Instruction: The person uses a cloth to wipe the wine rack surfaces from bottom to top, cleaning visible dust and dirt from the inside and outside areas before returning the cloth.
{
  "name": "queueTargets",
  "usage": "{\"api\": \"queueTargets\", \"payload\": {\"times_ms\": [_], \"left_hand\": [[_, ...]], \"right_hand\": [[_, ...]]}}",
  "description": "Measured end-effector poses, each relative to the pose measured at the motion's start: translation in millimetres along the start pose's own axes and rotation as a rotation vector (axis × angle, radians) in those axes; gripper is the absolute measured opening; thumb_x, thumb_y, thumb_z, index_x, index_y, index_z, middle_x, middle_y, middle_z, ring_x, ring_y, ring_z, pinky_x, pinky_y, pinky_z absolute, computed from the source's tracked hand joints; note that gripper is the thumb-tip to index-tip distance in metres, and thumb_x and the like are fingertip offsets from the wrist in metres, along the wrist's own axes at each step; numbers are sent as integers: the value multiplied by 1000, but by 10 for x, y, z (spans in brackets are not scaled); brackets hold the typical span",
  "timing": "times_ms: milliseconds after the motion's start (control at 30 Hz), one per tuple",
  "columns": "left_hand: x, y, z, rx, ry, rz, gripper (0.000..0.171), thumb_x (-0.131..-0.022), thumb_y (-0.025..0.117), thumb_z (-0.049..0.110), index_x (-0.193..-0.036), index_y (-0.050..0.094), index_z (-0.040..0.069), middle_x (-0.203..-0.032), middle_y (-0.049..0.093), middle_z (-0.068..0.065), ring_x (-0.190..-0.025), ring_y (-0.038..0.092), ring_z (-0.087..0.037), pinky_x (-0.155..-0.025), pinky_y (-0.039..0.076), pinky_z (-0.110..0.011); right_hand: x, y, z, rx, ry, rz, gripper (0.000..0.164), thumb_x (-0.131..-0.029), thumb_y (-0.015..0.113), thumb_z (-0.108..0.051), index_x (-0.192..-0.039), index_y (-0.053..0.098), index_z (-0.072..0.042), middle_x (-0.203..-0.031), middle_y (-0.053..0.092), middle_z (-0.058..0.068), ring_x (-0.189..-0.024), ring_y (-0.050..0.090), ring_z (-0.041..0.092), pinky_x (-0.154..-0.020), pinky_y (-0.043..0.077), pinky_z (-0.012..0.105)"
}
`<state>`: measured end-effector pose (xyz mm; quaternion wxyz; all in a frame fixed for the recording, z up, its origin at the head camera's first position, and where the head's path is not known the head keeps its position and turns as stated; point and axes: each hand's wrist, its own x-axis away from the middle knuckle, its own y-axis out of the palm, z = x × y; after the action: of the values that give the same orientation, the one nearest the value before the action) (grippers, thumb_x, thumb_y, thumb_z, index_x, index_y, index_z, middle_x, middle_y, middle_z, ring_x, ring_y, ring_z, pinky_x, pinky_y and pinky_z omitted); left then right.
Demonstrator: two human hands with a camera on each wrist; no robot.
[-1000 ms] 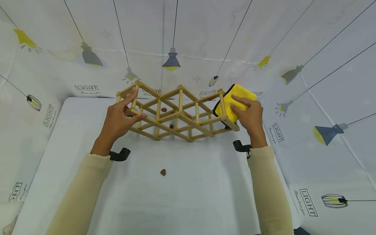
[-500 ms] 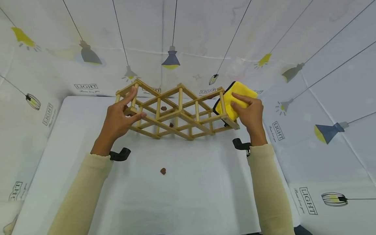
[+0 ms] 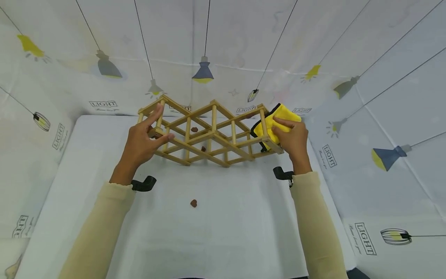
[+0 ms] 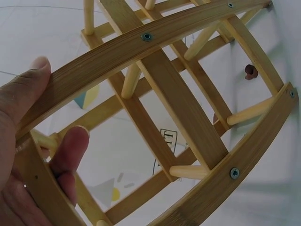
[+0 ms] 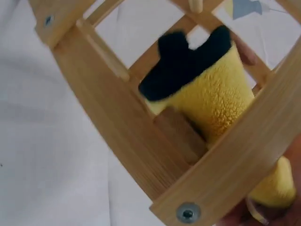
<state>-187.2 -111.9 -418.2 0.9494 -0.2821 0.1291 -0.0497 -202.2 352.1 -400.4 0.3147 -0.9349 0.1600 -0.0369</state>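
A wooden wine-rack-like lattice (image 3: 214, 116) of crossed slats and dowels stands near the back of the white table. My left hand (image 3: 138, 142) grips its left end, thumb and fingers around the slats; the left wrist view shows the bolted slats (image 4: 183, 108) close up. At the other end, my right hand (image 3: 294, 141) holds a folded yellow cloth (image 3: 283, 113) with black edging against the end post and slats. In the right wrist view the cloth (image 5: 214, 94) reaches through the lattice opening, touching the wood. Slats hide part of the right hand there.
Small brown pieces lie on the white table (image 3: 209, 240): one piece (image 3: 193, 203) in front of the lattice, others (image 3: 194, 130) seen through it. A lamp-printed sheet (image 3: 230, 46) rises behind and at the sides.
My right hand has shifted slightly left and down with the cloth, which is now more bunched around the end post. The left hand and the lattice stay in place.
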Motion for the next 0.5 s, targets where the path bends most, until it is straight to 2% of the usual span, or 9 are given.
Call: {"api": "queueTargets", "payload": {"times_ms": [67,133,200,267,333,367,433,467,500], "left_hand": [[5,1,-3,6,0,-5,89,-94,82,40,-166,30,40,-173,28,16,-63,51,-22,-57,42,-25],[6,0,-6,2,7,-8,88,-95,82,41,-167,30,39,-173,28,15,-62,49,-21,-56,42,-25],[8,-3,-12,-5,12,-2,88,-95,81,41,-167,30,39,-173,29,14,-60,46,-20,-55,40,-26],[18,-8,-24,-22,10,8,88,-95,82,41,-167,31,38,-172,30,14,-58,41,-18,-54,39,-27],[27,-13,-34,-35,10,10,88,-95,82,41,-167,31,38,-172,30,13,-57,39,-17,-55,38,-27],[27,-15,-37,-35,15,9,89,-95,82,41,-167,31,37,-172,30,13,-57,39,-17,-55,38,-27],[19,-18,-41,-34,25,6,89,-95,82,41,-167,30,37,-173,29,13,-58,41,-17,-55,38,-27],[13,-23,-42,-31,29,6,89,-95,82,42,-167,30,38,-173,29,12,-59,42,-17,-55,39,-27],[9,-29,-43,-27,32,8,89,-95,82,41,-167,30,38,-173,29,13,-59,45,-18,-55,40,-27]], "right_hand": [[20,4,-3,-80,-53,4,36,-97,80,-26,-130,75,-39,-159,55,3,-142,54,23,-109,57,47],[42,7,-25,-198,-114,12,37,-97,80,-20,-129,76,-37,-156,58,4,-141,56,23,-110,57,45],[53,29,-41,-299,-155,-2,39,-97,80,-16,-132,75,-33,-154,58,5,-140,58,23,-108,58,38],[49,58,-42,-347,-134,-45,41,-97,79,-17,-135,73,-31,-155,59,6,-134,61,24,-98,60,25],[44,79,-33,-308,-76,-119,41,-99,78,-21,-138,72,-30,-156,58,5,-132,60,21,-91,58,17],[36,83,-25,-267,-48,-165,41,-99,78,-24,-139,71,-29,-156,58,6,-132,60,20,-89,57,16],[2,82,-23,-162,-16,-268,40,-100,78,-27,-139,71,-26,-155,60,6,-131,59,20,-87,55,19],[-24,76,-33,-112,-19,-329,40,-100,77,-26,-139,71,-23,-155,59,7,-133,57,20,-93,57,23],[-54,69,-45,-67,-38,-387,37,-101,75,-24,-139,72,-21,-153,61,8,-133,57,22,-93,58,26]]}}
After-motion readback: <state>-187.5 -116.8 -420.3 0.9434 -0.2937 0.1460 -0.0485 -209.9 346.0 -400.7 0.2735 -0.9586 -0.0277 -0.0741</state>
